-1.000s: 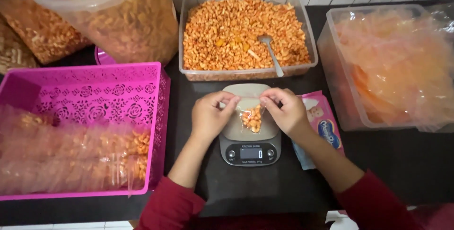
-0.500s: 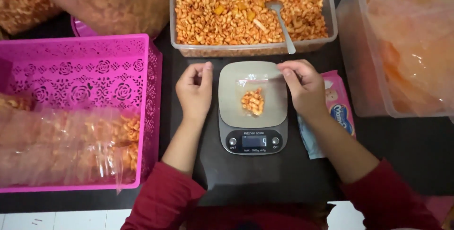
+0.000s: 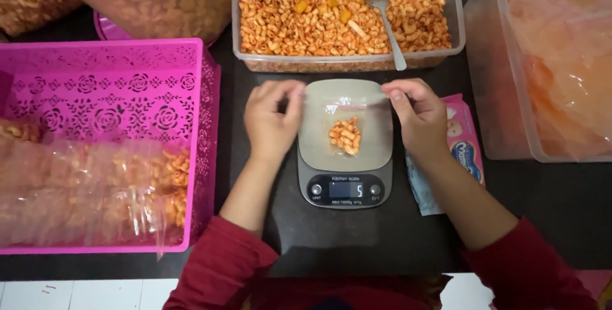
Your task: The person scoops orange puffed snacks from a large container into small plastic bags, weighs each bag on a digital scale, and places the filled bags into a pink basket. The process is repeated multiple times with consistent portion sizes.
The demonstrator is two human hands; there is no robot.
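Both grips pinching small clear bag point(image 3: 345, 121): left hand point(image 3: 271, 121) at one top corner, right hand point(image 3: 417, 117) at other. Bag w/ few snack pcs flat on scale point(image 3: 345, 176) btwn grips.

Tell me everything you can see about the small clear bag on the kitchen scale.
The small clear bag is thin, see-through plastic, lying flat on the platform of the kitchen scale. A thin red line crosses it near the top. Inside, a small cluster of orange seasoned macaroni pieces sits near the middle. The left hand pinches its upper left edge and the right hand its upper right edge, holding it stretched between them. It looks mostly empty.
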